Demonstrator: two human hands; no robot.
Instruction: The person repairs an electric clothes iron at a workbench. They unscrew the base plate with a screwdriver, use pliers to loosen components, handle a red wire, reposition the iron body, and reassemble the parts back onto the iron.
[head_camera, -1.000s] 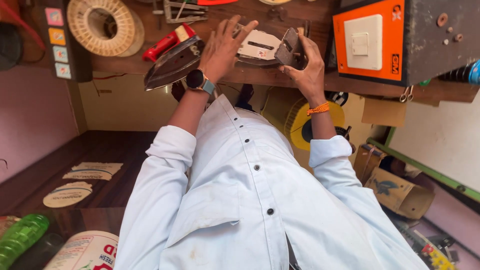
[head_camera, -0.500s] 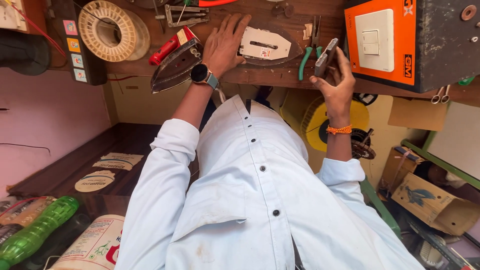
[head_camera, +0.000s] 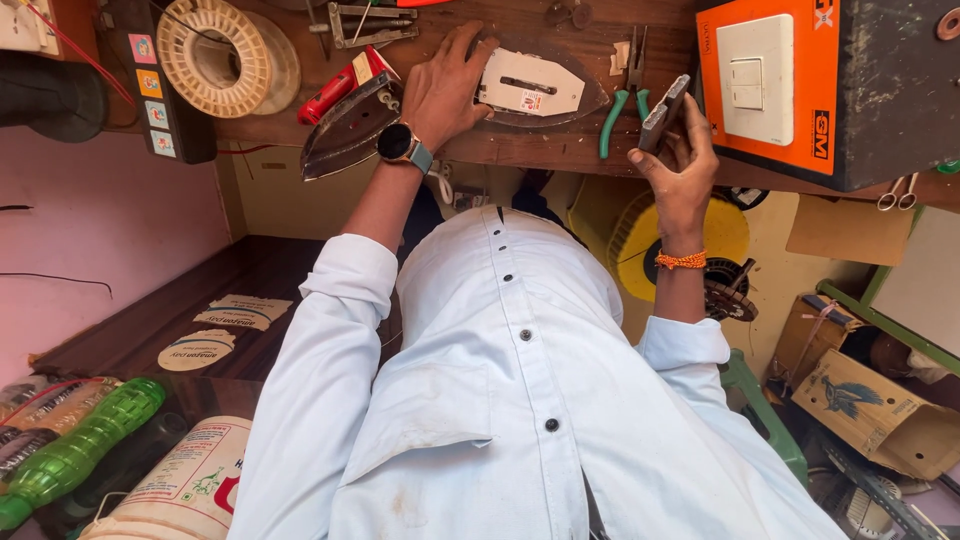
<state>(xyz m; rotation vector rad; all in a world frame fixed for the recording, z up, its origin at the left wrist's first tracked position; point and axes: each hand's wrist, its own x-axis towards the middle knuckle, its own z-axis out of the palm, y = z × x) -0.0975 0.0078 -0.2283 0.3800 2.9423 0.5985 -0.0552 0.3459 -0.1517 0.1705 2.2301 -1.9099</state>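
On the wooden worktop (head_camera: 560, 150), your left hand (head_camera: 445, 90) lies flat, fingers spread, pressing the iron base plate (head_camera: 530, 85). Your right hand (head_camera: 680, 165), raised with its grip closed, holds a small grey metal piece (head_camera: 663, 112) beside the green-handled pliers (head_camera: 625, 95).

Under the left hand (head_camera: 445, 95) an iron's white inner plate (head_camera: 530, 90) lies flat on its dark soleplate, while the right hand (head_camera: 680, 165) pinches a small grey slab (head_camera: 665, 110) upright.
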